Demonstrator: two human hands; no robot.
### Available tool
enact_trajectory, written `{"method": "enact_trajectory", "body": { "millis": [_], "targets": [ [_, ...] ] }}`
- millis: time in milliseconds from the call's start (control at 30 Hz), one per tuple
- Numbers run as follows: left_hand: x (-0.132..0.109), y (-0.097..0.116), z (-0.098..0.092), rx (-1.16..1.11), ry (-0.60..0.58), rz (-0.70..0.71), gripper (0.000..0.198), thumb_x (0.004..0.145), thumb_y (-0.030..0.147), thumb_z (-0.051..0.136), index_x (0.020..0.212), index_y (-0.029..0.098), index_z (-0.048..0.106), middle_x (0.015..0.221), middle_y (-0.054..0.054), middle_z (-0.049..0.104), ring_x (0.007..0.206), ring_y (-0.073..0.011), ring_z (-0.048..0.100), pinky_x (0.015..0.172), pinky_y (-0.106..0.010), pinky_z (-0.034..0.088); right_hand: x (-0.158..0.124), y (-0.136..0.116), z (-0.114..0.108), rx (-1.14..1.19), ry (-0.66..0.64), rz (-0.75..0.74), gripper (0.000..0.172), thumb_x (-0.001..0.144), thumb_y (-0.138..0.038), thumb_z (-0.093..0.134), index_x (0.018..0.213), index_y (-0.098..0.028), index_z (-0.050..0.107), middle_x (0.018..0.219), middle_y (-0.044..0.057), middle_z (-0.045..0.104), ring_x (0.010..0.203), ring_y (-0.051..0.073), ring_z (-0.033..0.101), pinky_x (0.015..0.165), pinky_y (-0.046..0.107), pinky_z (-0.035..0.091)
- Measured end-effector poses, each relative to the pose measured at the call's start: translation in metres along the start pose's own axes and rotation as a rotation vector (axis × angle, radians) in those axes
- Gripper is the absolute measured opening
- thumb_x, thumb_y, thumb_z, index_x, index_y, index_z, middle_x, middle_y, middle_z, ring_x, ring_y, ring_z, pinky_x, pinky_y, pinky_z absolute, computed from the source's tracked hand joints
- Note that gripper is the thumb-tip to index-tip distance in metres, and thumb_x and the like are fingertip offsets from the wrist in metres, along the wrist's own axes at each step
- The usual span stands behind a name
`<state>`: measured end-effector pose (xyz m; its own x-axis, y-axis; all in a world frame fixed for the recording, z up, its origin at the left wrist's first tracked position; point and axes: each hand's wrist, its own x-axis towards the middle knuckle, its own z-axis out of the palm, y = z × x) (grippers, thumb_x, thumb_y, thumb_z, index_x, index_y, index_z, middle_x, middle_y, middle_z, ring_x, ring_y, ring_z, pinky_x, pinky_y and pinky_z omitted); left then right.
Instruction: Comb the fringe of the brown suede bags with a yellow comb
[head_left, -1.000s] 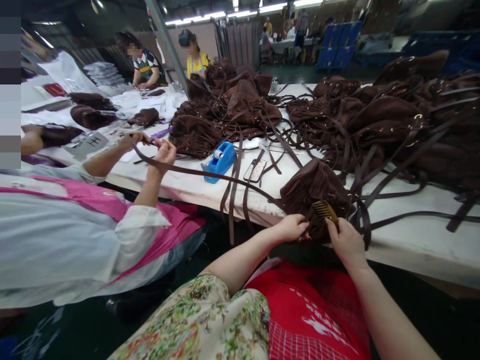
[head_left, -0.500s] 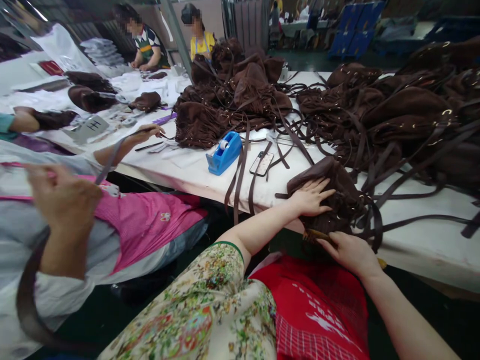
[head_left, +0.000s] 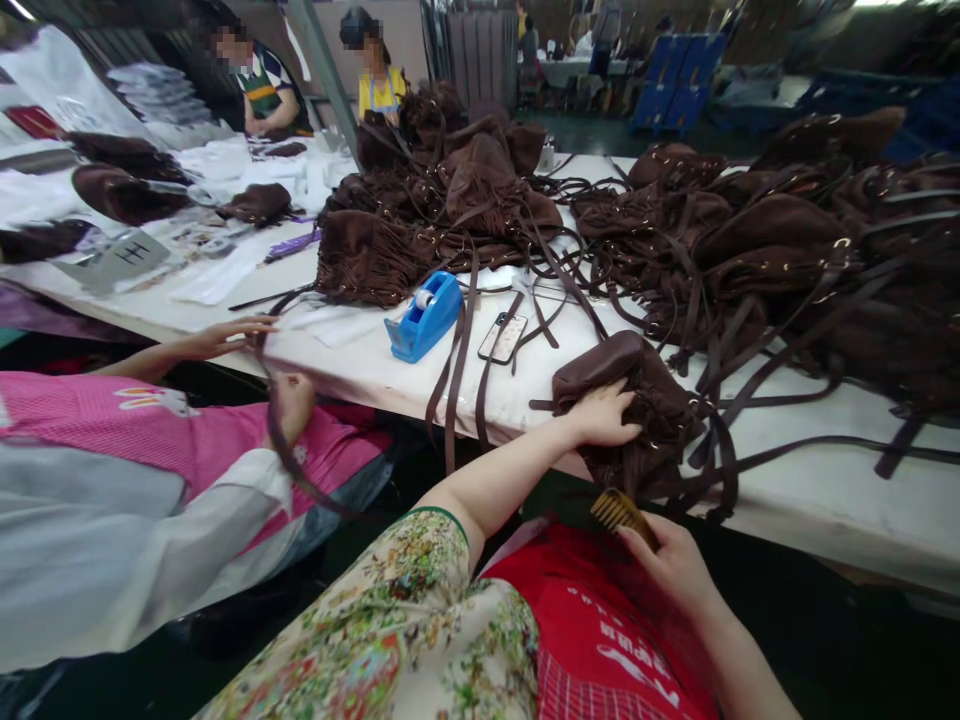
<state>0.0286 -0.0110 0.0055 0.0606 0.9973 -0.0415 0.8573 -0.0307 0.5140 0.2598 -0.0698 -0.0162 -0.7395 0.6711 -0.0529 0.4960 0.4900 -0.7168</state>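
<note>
Comb in the right hand (head_left: 673, 560), left hand (head_left: 604, 413) on a bag (head_left: 667, 395).
The right hand is closed around the handle end of the comb (head_left: 624, 517), teeth pointing out past the fingers, near the bag's lower edge; the left hand lies flat over the bag, fingers spread. The dark brown bag sits at the near edge of the tabletop (head_left: 817, 500), its fringe hanging down. Left of it lie a phone (head_left: 502, 338) and, farther along, a blue tape dispenser (head_left: 426, 318). Beyond, brown bags (head_left: 480, 190) are heaped. At far left, a co-worker's hand (head_left: 291, 405) is at a strap (head_left: 279, 425).
</note>
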Motion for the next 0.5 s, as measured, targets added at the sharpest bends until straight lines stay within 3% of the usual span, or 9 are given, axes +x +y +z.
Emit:
{"method": "enact_trajectory", "body": {
  "millis": [100,200,333,500],
  "targets": [
    [-0.003,0.021,0.008,-0.032,-0.064,-0.084,0.103,0.071,0.081,0.045,0.144,0.009,0.034,0.159,-0.019,0.017,0.146,-0.0367,0.017,0.117,-0.048,0.022,0.003,-0.003,-0.005,0.056,0.064,0.029,0.040,0.087,-0.053,0.054,0.091,-0.017,0.072,0.084,0.006,0.074,0.075,0.024,0.067,0.069,0.031,0.052],
    [-0.010,0.041,0.027,0.102,0.076,-0.151,0.127,0.056,0.085,0.056,0.146,0.000,0.025,0.157,-0.026,0.012,0.147,-0.0394,0.005,0.120,-0.051,0.010,0.003,-0.008,-0.005,0.041,0.062,0.062,0.040,0.086,-0.053,0.055,0.090,-0.017,0.072,0.081,0.006,0.073,0.073,0.023,0.066,0.068,0.031,0.051],
    [-0.017,0.051,0.047,0.220,0.240,-0.177,0.116,0.064,0.081,0.056,0.145,0.002,0.029,0.157,-0.024,0.015,0.148,-0.0348,0.008,0.122,-0.047,0.006,-0.003,-0.017,0.000,0.020,0.052,0.138,0.042,0.086,-0.056,0.054,0.088,-0.018,0.071,0.081,0.006,0.073,0.075,0.024,0.066,0.067,0.030,0.050],
    [-0.020,0.049,0.051,0.216,0.293,-0.140,0.110,0.070,0.080,0.050,0.144,0.001,0.032,0.157,-0.023,0.018,0.148,-0.0335,0.010,0.122,-0.046,0.008,-0.017,-0.025,0.003,0.091,0.007,0.219,0.044,0.087,-0.057,0.052,0.085,-0.017,0.070,0.075,0.005,0.071,0.071,0.024,0.064,0.062,0.030,0.050]
  ]
}}
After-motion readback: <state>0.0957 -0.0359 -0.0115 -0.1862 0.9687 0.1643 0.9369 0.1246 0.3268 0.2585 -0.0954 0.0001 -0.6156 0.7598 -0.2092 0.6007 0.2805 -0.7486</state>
